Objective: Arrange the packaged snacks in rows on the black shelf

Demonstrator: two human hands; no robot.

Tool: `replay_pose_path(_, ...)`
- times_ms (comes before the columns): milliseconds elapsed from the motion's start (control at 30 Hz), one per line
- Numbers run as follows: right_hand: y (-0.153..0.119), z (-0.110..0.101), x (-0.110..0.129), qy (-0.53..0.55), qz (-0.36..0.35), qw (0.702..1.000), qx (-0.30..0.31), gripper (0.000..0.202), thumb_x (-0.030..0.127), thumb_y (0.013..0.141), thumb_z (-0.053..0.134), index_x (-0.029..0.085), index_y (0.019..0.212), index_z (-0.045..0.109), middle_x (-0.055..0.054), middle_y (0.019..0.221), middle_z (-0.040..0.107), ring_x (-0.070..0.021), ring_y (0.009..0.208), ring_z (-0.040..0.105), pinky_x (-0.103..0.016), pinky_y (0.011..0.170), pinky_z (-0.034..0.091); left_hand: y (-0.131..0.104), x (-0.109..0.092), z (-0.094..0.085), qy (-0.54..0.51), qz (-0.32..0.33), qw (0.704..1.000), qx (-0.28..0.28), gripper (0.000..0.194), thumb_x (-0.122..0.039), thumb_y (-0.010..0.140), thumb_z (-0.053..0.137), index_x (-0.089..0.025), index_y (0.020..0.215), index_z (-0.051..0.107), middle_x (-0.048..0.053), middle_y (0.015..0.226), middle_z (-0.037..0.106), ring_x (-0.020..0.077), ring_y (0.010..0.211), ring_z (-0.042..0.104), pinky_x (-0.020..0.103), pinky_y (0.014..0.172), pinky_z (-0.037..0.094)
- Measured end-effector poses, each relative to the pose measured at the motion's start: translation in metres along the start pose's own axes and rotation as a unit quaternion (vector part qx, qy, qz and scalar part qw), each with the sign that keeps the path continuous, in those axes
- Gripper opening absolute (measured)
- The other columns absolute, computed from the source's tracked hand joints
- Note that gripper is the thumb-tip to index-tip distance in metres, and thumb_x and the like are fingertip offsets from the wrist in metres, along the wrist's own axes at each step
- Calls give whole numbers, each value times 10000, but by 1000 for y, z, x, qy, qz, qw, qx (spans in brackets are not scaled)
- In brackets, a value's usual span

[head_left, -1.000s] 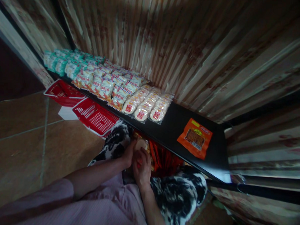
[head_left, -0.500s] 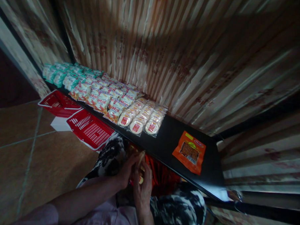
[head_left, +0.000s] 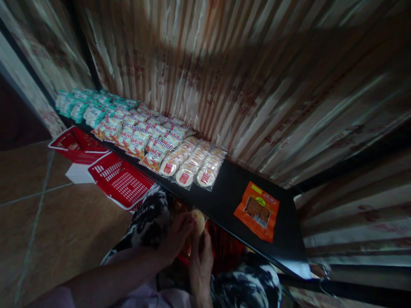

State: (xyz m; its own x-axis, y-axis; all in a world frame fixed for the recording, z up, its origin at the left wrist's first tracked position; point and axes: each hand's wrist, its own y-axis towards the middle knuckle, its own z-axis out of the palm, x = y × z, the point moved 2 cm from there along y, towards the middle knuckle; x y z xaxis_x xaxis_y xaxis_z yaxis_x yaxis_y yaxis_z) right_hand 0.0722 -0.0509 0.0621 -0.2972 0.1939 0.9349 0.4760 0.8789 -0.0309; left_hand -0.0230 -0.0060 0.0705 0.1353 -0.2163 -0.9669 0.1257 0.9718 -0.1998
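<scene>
So the round pale snack [head_left: 199, 222] is right by the front edge of the black shelf [head_left: 226, 198], between the knees. Left hand [head_left: 177, 237] has curled fingers pinching its left side, right hand [head_left: 202, 258] is half-curled, gripping the lower edge. Up on the shelf: clear-wrapped round snacks [head_left: 185, 176] in rows, orange packet [head_left: 257, 211] off to the right. Red baskets [head_left: 127, 184] sit below, left.

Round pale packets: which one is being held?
The round packet in the left hand, right hand against it, off the black shelf; the three packet rows lie on that shelf, untouched.
</scene>
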Motion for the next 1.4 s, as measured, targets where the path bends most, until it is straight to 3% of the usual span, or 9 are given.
replay_pose_path(200, 16, -4, -8, -18, -15, 999, -23, 591, 621, 755, 433, 154, 1074, 602, -137, 1119, 615, -265, 1039, 567, -367, 868, 448, 5, -3, -3, 72, 45, 996, -28, 242, -222, 784, 479, -177, 1008, 557, 63, 1041, 561, 174, 1000, 532, 282, 908, 409)
replay_pose_path(333, 20, -6, -5, -17, 47, 999, -11, 673, 626, 722, 478, 157, 1204, 511, -123, 1065, 645, -240, 908, 625, -308, 728, 484, 7, -12, -4, 117, 105, 987, -35, 224, -206, 798, 444, -181, 976, 578, 65, 1051, 561, 177, 1031, 516, 299, 946, 389)
replay_pose_path(433, 24, -7, 1, -1, 66, 998, 0, 636, 594, 720, 510, 153, 1178, 508, -100, 954, 678, -215, 826, 639, -273, 675, 476, 10, -19, -3, 142, 129, 980, -41, 232, -151, 782, 428, -180, 951, 583, 70, 1071, 552, 178, 1049, 506, 313, 964, 382)
replay_pose_path(633, 41, -11, 18, 10, 36, 999, -5, 511, 535, 727, 527, 163, 1076, 562, -90, 940, 673, -211, 820, 625, -287, 709, 471, 21, -34, 3, 165, 151, 974, -32, 306, -64, 727, 415, -180, 972, 556, 72, 1108, 538, 174, 1064, 497, 324, 973, 389)
replay_pose_path(933, 74, -11, 35, -32, -40, 998, -20, 466, 493, 746, 504, 157, 1056, 596, -97, 927, 662, -213, 800, 610, -311, 724, 462, 40, -57, 5, 192, 180, 965, -18, 236, -151, 780, 442, -176, 975, 572, 81, 1139, 553, 189, 1098, 492, 336, 1002, 371)
replay_pose_path(1267, 103, -8, 39, -125, -40, 991, -33, 485, 515, 729, 463, 150, 1003, 625, -99, 843, 677, -226, 762, 613, -312, 686, 430, 68, -51, 18, 235, 181, 954, -50, 338, -72, 742, 416, -157, 1028, 574, 99, 1218, 537, 198, 1164, 468, 360, 1050, 338)
replay_pose_path(1400, 109, -8, 39, -139, -28, 989, -38, 493, 512, 731, 456, 155, 1029, 620, -97, 856, 677, -222, 760, 613, -302, 669, 423, 73, -44, 19, 243, 195, 949, -39, 342, -94, 759, 429, -164, 1065, 564, 95, 1242, 532, 202, 1196, 451, 373, 1064, 329)
